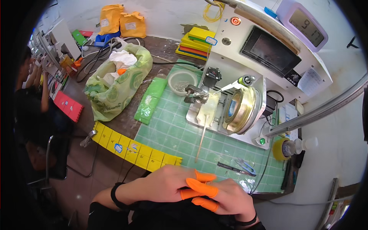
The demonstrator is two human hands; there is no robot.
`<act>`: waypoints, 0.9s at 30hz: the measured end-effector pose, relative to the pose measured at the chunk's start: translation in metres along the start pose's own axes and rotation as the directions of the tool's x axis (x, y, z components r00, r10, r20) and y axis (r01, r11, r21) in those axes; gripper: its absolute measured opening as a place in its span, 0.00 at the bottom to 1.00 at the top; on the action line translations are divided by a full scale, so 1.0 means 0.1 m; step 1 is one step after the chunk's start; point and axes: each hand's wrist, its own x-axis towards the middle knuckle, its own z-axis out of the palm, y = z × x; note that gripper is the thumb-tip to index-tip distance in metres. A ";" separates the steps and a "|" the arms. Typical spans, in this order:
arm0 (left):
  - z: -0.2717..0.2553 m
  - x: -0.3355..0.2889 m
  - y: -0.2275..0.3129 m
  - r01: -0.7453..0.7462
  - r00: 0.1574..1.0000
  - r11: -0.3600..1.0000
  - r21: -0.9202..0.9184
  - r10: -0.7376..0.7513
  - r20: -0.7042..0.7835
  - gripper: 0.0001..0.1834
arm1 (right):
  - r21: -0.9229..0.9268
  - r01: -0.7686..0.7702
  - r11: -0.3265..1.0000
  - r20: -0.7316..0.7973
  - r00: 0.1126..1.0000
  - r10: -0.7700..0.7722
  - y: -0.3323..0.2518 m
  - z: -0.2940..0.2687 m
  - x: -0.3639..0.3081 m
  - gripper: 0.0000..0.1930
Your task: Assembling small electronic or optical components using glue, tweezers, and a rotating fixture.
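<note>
Nearest the hands, a thin pale strip (202, 140) is seen lying on the green gridded cutting mat (172, 130); its long axis runs from the white benchtop machine (245, 61) down toward the person, the lower end pointing slightly left. It is touched by neither hand.

At the far left, another person is seated at a cluttered bench. Further right, a green patterned plastic bag (115, 86) stuffed with white waste is set on the brown table, and a yellow segmented tray (134, 149) is laid diagonally beside the mat's near-left corner.

The left hand (165, 184) is brought in from the lower edge, a black band at its wrist, palm down, and is laid over the right hand (226, 197). Both hands are curled loosely and clasped together above the lap, just short of the mat's near edge. Orange rubber finger cots (201, 188) are worn on several fingertips, which are interlaced. Nothing is held in either hand.

On the mat to the right of the strip, dark tweezers (230, 167) and small blue-handled snips (245, 165) are laid. A brass-coloured spool (239, 109) is mounted on the machine's front, and a small white bowl (182, 82) stands to the machine's left.
</note>
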 end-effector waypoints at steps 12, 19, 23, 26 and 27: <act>-0.33 0.22 -0.05 -0.006 0.935 1.000 0.020 0.013 -0.355 0.18 | 0.135 -0.040 0.990 -0.093 0.994 0.053 0.04 0.07 0.36 0.46; -0.99 0.21 0.00 0.015 0.725 0.986 0.166 0.104 -0.681 0.09 | 0.572 0.039 0.820 -0.403 0.883 0.239 0.27 0.16 0.81 0.37; -1.04 0.24 -0.13 -0.129 0.726 0.992 0.016 0.106 -0.679 0.13 | 0.660 0.048 0.750 -0.499 0.774 0.390 0.38 0.31 1.07 0.30; -1.06 0.31 -0.24 -0.128 0.719 0.991 0.040 0.120 -0.684 0.16 | 0.655 0.030 0.755 -0.556 0.697 0.454 0.55 0.38 1.21 0.24; -1.10 0.35 -0.25 -0.127 0.720 0.991 0.037 0.118 -0.684 0.16 | 0.655 0.028 0.755 -0.555 0.695 0.456 0.63 0.40 1.25 0.24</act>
